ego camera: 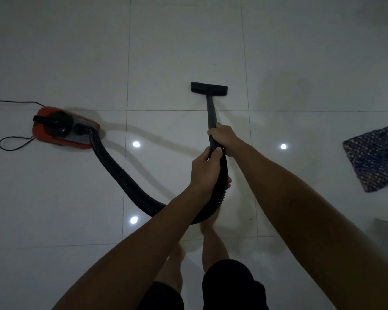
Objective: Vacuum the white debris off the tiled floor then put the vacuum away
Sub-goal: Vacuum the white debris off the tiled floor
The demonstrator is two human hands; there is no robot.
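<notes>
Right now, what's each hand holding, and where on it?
Both grip the black vacuum wand: right hand on its upper tube, left hand just below, where the ribbed black hose joins.

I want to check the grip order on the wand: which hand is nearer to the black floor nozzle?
Right. The right hand grips the wand higher up, closer to the floor nozzle. The left hand holds behind it, where the ribbed hose begins.

1. Vacuum cleaner (65, 130), red body: 1.
2. Black ribbed hose (121, 173): 1.
3. Wand (211, 115) with floor nozzle (209, 87): 1 each.
4. Power cord (11, 143): 1.
5. Hands on the wand: 2, left hand (205, 166) and right hand (224, 136).
6. Patterned blue mat (375, 156): 1.
7. Bright light reflections on the tiled floor (54, 63): 3.
</notes>
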